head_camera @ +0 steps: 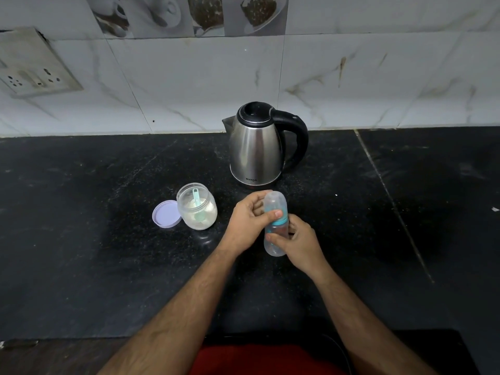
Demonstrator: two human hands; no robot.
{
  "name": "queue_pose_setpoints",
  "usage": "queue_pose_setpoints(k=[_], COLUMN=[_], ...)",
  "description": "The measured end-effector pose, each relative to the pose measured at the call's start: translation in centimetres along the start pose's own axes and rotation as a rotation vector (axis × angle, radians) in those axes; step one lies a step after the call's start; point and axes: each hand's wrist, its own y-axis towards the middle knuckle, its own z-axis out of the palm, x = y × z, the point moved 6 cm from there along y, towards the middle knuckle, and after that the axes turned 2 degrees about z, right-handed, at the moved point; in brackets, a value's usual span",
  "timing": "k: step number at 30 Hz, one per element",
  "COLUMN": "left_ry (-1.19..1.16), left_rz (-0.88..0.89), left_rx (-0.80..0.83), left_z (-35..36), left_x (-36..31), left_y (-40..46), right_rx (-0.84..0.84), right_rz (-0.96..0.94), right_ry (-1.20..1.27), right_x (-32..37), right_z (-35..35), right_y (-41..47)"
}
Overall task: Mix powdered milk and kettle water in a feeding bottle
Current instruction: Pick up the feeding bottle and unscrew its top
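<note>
While the kettle (255, 147) stands closed behind, the feeding bottle (275, 223) is held above the counter, long axis running away from the person. Its capped end is gripped by the left hand (250, 219), its body by the right hand (299, 240); the open powder jar (197, 209) is noted nearer the left.

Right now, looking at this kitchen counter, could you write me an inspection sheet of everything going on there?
Surface: black stone counter, speckled, with a seam running along its right part.
Job's things: feeding bottle held tilted above the counter, clear cap and teal collar on; steel kettle upright behind it, lid shut; open powder jar with a teal scoop inside.
Clutter: lilac jar lid lying left of the jar, touching it.
Hands: left hand grips the bottle's cap end; right hand grips its body.
Cables: a dark cord at the bottom edge; where it leads cannot be told.
Surroundings: marbled wall tiles; socket plate at upper left.
</note>
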Motion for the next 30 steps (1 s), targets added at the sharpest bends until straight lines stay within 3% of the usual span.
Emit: queue_pose_setpoints(k=[5, 11, 20, 30], left_ry=[-0.069, 0.039, 0.573, 0.806], left_rz=[0.055, 0.113, -0.008, -0.005], left_rx=[-0.062, -0.126, -0.036, 0.024], left_z=[0.3, -0.5, 1.1, 2.8], left_x=[-1.2, -1.4, 4.0, 5.8], left_y=[0.7, 2.5, 6.3, 7.7], right_rx=[-0.033, -0.158, -0.270, -0.222], right_rz=[0.031, 0.115, 0.101, 0.104], right_ry=[-0.011, -0.026, -0.029, -0.016], right_x=[-0.9, -2.8, -3.8, -3.7], right_z=[-1.0, -2.9, -5.8, -5.6], right_y=[-0.4, -1.1, -1.5, -1.6])
